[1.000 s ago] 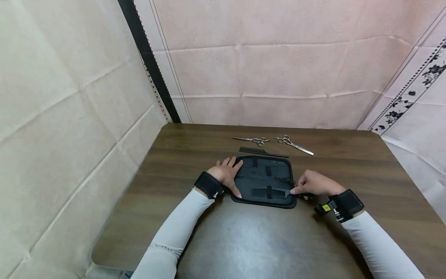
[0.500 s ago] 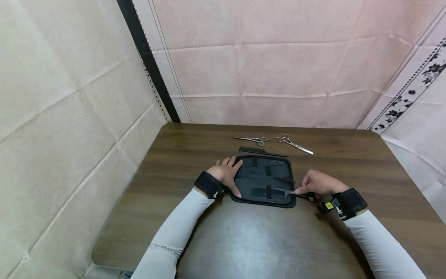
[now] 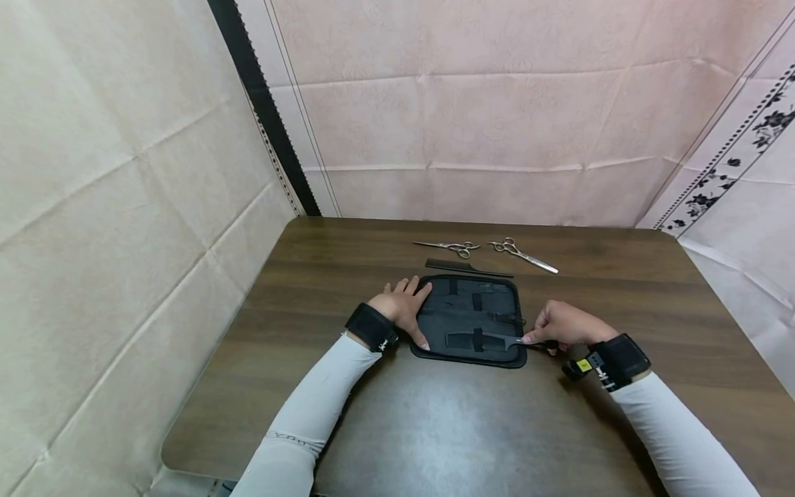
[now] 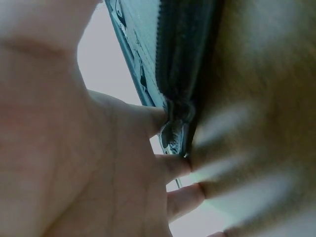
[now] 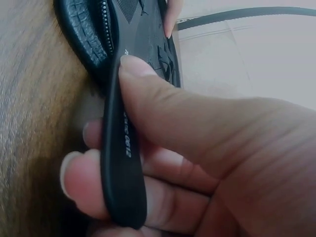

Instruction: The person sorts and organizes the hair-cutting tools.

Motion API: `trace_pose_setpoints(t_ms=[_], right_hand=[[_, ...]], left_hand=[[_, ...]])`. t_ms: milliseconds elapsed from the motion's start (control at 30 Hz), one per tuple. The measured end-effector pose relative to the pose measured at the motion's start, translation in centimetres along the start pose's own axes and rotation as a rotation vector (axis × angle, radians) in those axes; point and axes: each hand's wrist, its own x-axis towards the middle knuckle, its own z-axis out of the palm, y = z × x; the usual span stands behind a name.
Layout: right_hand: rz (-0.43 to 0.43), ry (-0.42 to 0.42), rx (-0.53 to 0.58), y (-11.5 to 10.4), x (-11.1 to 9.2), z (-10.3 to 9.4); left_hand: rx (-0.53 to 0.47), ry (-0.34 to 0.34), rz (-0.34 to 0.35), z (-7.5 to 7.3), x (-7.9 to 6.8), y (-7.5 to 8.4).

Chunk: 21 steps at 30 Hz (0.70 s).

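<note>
A black zip case (image 3: 467, 304) lies open and flat on the table, with elastic loops on its inner face. My left hand (image 3: 402, 308) rests on the case's left edge, fingers spread; the left wrist view shows the fingers (image 4: 185, 200) beside the zip edge. A black handled comb (image 3: 497, 341) lies along the case's near side, its toothed part under an elastic loop (image 3: 478, 339). Past the right edge, my right hand (image 3: 566, 324) grips the handle between thumb and fingers. In the right wrist view the comb handle (image 5: 123, 192) bears pale lettering.
Behind the case lie another black comb (image 3: 468, 268), a pair of scissors (image 3: 456, 248) and a second silver pair (image 3: 524, 256) to the right. The brown wooden table (image 3: 348, 262) meets cloth-covered walls (image 3: 497, 124) at the back and left.
The right thumb has shifted slightly right along the comb's handle, baring more of its neck. The toothed part stays under the loop. The left hand keeps its place on the case.
</note>
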Motion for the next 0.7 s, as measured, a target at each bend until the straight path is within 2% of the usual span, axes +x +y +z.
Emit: trace_pose_setpoints(t_ms=[700], right_hand=[[0.007, 0.004, 0.013, -0.10, 0.31, 0.45]], left_hand=[[0.003, 0.004, -0.007, 0.01, 0.03, -0.02]])
